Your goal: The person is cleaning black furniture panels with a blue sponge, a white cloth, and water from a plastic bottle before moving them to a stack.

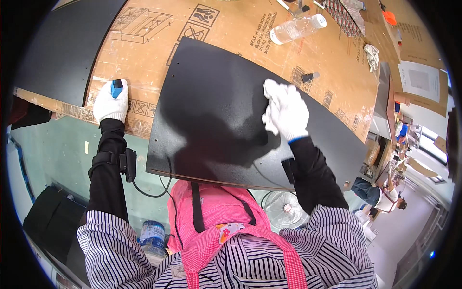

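Observation:
A black panel [216, 111] with small holes along its edge lies across the cardboard-covered table in front of me. My right hand [291, 115], in a white knitted glove, presses a bunched white cloth [272, 103] onto the panel's upper right part. Left of the panel, my left hand [110, 102], gloved too, is closed around a small blue object with a black end [117, 88]. It stays over the cardboard, apart from the panel. Most of that object is hidden in the glove, so its kind cannot be told.
Another black panel [62, 48] lies at the far left. Beyond the middle panel are a clear plastic bottle [298, 30], a small black piece [308, 77] and a crumpled white glove or rag [371, 58]. A fan [287, 209] stands below the table; a person [385, 198] is far right.

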`<action>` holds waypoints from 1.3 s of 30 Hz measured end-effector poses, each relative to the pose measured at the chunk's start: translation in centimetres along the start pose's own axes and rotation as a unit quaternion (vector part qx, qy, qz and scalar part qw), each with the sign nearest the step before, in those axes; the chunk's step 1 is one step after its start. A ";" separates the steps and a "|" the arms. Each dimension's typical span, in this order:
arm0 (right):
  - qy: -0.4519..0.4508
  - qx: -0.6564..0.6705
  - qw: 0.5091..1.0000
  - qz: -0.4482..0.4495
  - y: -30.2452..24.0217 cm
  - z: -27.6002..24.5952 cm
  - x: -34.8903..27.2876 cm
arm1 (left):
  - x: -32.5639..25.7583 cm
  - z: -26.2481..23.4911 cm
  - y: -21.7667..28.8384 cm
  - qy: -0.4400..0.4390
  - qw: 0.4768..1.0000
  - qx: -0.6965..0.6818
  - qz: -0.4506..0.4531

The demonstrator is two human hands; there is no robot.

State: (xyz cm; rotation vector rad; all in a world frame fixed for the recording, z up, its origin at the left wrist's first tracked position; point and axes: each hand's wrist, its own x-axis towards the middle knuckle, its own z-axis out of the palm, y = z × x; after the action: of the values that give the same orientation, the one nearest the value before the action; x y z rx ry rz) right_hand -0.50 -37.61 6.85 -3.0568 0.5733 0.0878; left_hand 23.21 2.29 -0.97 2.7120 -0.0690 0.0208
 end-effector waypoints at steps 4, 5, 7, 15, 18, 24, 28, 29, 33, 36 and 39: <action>0.029 0.329 0.925 0.187 2.6 3.1 -5.6 | -0.2 -0.9 1.0 0.005 0.999 0.030 -0.027; 0.121 0.271 0.936 0.187 1.4 3.3 -4.8 | -0.1 -0.9 1.2 0.014 0.998 0.055 -0.009; 0.053 0.683 0.641 0.345 -1.4 1.9 -0.4 | -0.6 -1.0 0.6 0.001 1.000 0.017 -0.013; -0.003 0.274 0.961 -0.045 -19.3 1.0 14.7 | -0.4 0.0 1.1 0.020 0.999 -0.040 0.022; 0.045 0.211 0.971 -0.104 -19.4 0.5 13.0 | -0.6 -0.1 0.5 0.033 0.997 -0.052 0.046; 0.072 0.293 0.953 -0.008 -8.0 2.3 8.1 | -0.2 -1.0 2.1 -0.020 0.999 -0.036 0.000; -0.020 0.324 0.942 0.090 -14.1 -1.8 10.2 | -0.2 -1.3 1.1 -0.032 0.999 -0.010 -0.012; 0.085 0.147 0.984 -0.051 -15.3 -1.1 11.6 | 0.0 -1.1 1.4 -0.040 0.999 -0.015 -0.014; -0.085 0.376 0.923 0.004 -20.9 1.3 13.3 | -0.1 -0.3 1.6 -0.034 0.998 -0.048 -0.003; -0.033 0.138 0.964 -0.227 -23.4 -1.8 6.7 | -0.4 -0.6 1.1 0.003 0.999 -0.034 0.013; 0.048 0.253 0.907 -0.332 -22.3 1.3 2.9 | -0.2 -0.8 0.4 -0.011 1.000 0.007 -0.017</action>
State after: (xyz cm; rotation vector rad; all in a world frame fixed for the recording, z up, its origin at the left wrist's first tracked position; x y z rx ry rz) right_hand 10.25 -17.83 5.78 -2.5690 -0.4093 -0.1992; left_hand 23.03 2.22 -0.11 2.7272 -0.0291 -0.0189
